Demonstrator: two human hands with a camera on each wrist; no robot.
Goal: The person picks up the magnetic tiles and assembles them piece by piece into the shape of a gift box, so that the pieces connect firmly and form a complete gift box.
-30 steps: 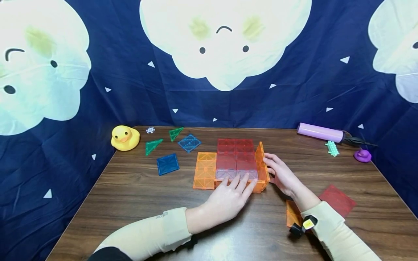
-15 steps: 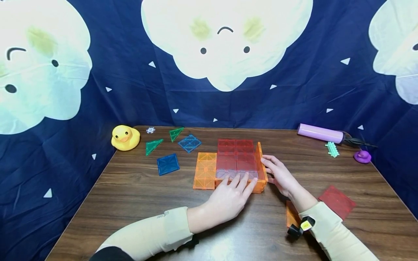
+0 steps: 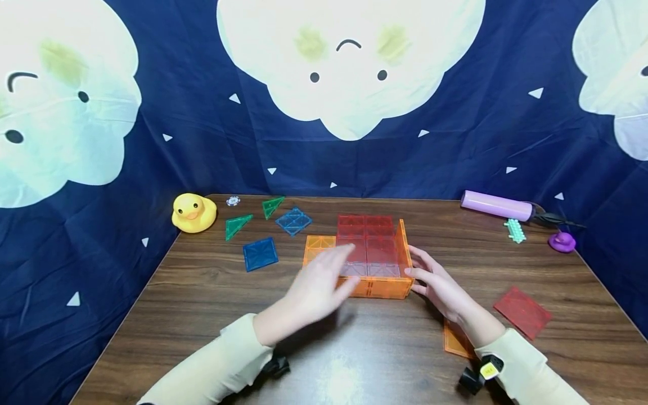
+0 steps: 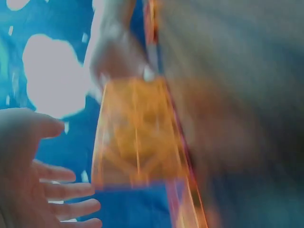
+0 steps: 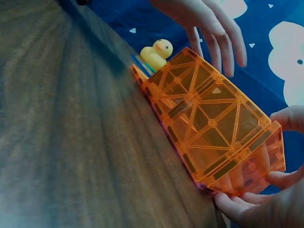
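One orange side wall (image 3: 404, 250) standing upright on counter (image 3: 192, 332), right of red panels (image 3: 372, 247), meeting orange front wall (image 3: 385, 288); right hand (image 3: 445, 289) holding its near corner. Left hand (image 3: 314, 284) hovering, thumb and fingers parting wide. Yellow duck (image 3: 194, 215) sitting far left.

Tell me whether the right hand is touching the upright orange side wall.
Touching. The right wrist view shows the right hand with its fingertips meeting the edge of the upright orange side wall.
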